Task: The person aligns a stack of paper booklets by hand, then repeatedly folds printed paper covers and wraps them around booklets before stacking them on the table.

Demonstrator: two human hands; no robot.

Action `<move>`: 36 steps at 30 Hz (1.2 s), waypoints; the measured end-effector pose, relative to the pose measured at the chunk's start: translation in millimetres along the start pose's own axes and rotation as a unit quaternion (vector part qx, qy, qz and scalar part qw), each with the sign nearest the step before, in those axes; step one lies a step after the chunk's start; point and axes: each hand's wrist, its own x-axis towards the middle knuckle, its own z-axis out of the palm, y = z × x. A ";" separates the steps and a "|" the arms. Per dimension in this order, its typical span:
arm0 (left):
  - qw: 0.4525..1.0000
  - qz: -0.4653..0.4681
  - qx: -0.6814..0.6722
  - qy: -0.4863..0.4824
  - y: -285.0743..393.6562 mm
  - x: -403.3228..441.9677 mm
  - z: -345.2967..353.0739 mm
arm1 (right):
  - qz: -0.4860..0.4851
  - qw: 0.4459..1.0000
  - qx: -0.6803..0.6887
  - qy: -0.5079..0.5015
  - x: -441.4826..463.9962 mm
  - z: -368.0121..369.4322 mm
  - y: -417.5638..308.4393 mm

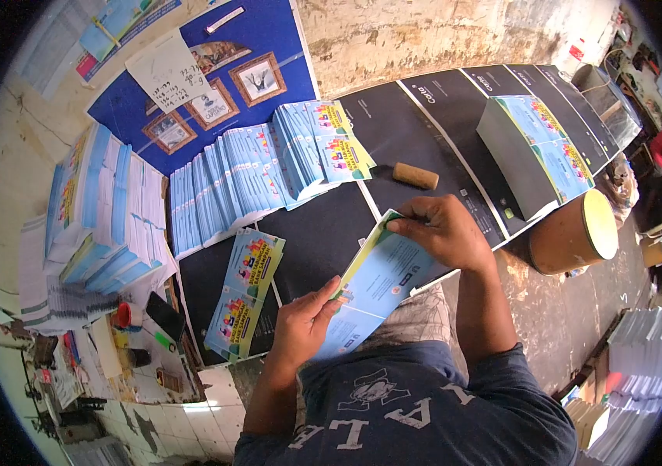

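Between my two hands is a light blue printed cover sheet (385, 283) with a yellow-green edge, held tilted above the front edge of the table. My left hand (304, 322) pinches its left edge, thumb on top. My right hand (444, 233) grips the far upper corner between thumb and bent fingers. Left of the sheet, a printed cover (244, 299) with yellow panels and colourful figures lies on the black tabletop (323, 241). Beyond my hands lies a short brown cylinder (415, 175). Whether one or more sheets are in my hands, I cannot tell.
Rows of blue booklets (226, 182) lean along the back left. More booklets (106, 210) are piled at far left. A tall stack of covers (537, 155) stands at right, near a brown drum (572, 233) with a yellowish top. A phone (165, 317) lies lower left.
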 end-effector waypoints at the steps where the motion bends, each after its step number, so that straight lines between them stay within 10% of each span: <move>1: 1.000 -0.001 -0.002 -0.001 -0.9 0.1 0.5 | -0.002 1.000 -0.001 0.002 0.0 -0.6 -0.5; 36: 0.999 -0.018 -0.038 0.002 5.2 0.5 4.3 | 0.026 0.999 -0.038 -0.028 5.1 -6.8 -9.6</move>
